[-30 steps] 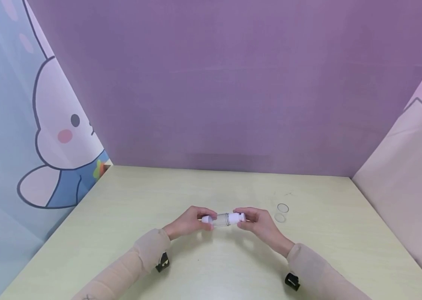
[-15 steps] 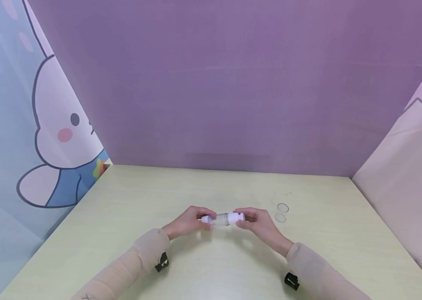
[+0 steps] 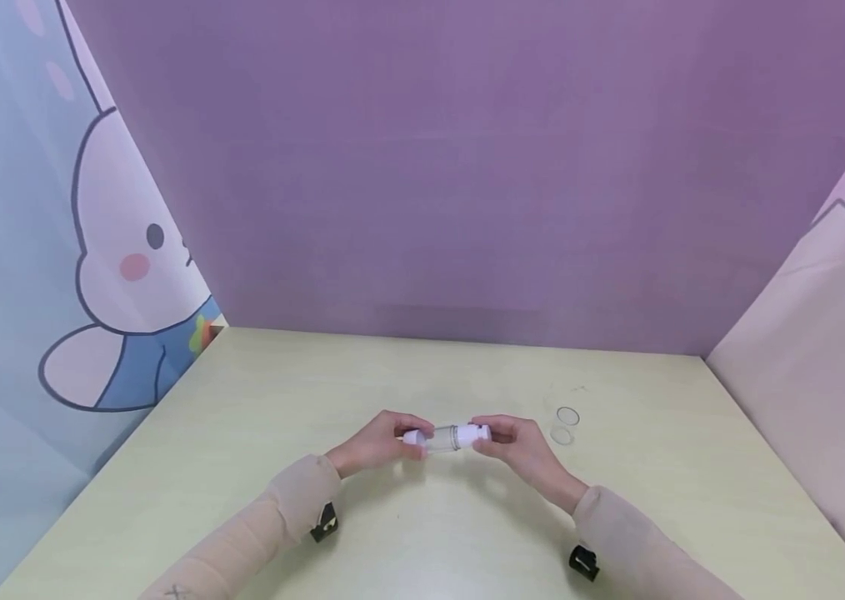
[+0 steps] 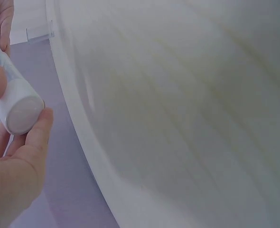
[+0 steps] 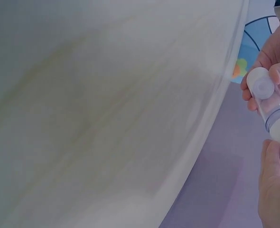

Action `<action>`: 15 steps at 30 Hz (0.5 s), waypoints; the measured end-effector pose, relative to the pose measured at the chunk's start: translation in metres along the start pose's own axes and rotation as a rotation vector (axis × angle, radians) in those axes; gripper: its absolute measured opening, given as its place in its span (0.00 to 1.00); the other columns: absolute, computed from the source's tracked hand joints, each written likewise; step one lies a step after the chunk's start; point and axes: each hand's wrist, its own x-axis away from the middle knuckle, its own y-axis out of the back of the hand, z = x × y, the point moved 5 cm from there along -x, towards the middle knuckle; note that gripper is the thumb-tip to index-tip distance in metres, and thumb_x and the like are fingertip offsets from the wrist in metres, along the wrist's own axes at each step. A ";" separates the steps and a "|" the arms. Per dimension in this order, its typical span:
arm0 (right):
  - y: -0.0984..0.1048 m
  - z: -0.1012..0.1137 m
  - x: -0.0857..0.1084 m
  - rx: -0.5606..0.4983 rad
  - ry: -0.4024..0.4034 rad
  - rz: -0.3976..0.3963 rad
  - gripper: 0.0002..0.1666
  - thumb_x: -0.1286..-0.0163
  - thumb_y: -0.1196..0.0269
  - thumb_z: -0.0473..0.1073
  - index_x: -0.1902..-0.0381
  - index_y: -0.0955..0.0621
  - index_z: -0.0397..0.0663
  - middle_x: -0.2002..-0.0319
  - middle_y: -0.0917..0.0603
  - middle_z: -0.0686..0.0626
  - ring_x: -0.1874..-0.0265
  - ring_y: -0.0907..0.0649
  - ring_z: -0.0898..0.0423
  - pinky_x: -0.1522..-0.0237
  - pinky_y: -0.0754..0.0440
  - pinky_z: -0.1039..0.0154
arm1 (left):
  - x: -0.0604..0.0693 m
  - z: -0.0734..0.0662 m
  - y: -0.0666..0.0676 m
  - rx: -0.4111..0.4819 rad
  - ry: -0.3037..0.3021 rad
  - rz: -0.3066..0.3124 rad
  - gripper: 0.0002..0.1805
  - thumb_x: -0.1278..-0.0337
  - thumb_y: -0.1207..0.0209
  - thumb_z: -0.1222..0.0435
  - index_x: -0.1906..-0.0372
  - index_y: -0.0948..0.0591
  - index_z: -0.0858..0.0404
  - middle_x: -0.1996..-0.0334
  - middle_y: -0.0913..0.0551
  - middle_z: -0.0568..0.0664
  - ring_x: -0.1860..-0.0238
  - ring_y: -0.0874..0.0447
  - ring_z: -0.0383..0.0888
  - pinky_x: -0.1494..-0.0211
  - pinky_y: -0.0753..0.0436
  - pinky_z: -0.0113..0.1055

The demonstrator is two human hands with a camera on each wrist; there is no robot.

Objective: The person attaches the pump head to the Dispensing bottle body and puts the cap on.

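Observation:
A slim clear bottle (image 3: 443,439) with a white base and a white pump-like top lies sideways between both hands, above the table. My left hand (image 3: 380,439) grips its white base end, thumb on one side and fingers on the other. At the opposite end, my right hand (image 3: 526,452) pinches the white top (image 3: 472,436). The right wrist view shows the clear middle (image 5: 272,105) of the bottle, with a ring where it meets the top. The white base (image 4: 23,111) faces the left wrist camera. Part of the top is hidden by the right fingers.
A clear cylindrical cap (image 3: 563,427) stands on the pale wooden table (image 3: 302,375), to the right of the hands. Black wrist devices (image 3: 583,563) hang below the sleeves. A purple panel (image 3: 467,167) rises at the table's back edge, with printed cloths at both sides.
Both hands keep their hold on the bottle, almost still. The head view has shifted very slightly.

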 end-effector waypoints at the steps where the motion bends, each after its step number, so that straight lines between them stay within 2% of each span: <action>1: 0.000 0.000 0.000 0.001 -0.001 -0.001 0.24 0.44 0.34 0.39 0.49 0.22 0.38 0.50 0.20 0.38 0.53 0.19 0.50 0.54 0.21 0.61 | 0.001 0.000 0.000 0.000 0.000 -0.001 0.20 0.52 0.36 0.66 0.50 0.20 0.60 0.51 0.20 0.51 0.56 0.24 0.41 0.53 0.26 0.33; 10: 0.000 -0.001 0.001 0.006 -0.012 -0.015 0.24 0.44 0.34 0.39 0.49 0.22 0.38 0.51 0.19 0.39 0.54 0.18 0.50 0.54 0.21 0.61 | 0.002 -0.003 -0.001 -0.001 0.019 0.004 0.19 0.51 0.37 0.67 0.50 0.20 0.59 0.50 0.20 0.51 0.55 0.24 0.42 0.52 0.26 0.34; 15: 0.001 0.000 0.001 -0.010 0.006 0.000 0.26 0.44 0.34 0.40 0.47 0.23 0.37 0.48 0.21 0.39 0.51 0.20 0.49 0.54 0.21 0.64 | 0.001 -0.003 -0.002 -0.005 0.010 0.011 0.19 0.51 0.37 0.67 0.50 0.20 0.59 0.51 0.20 0.51 0.55 0.24 0.42 0.52 0.26 0.35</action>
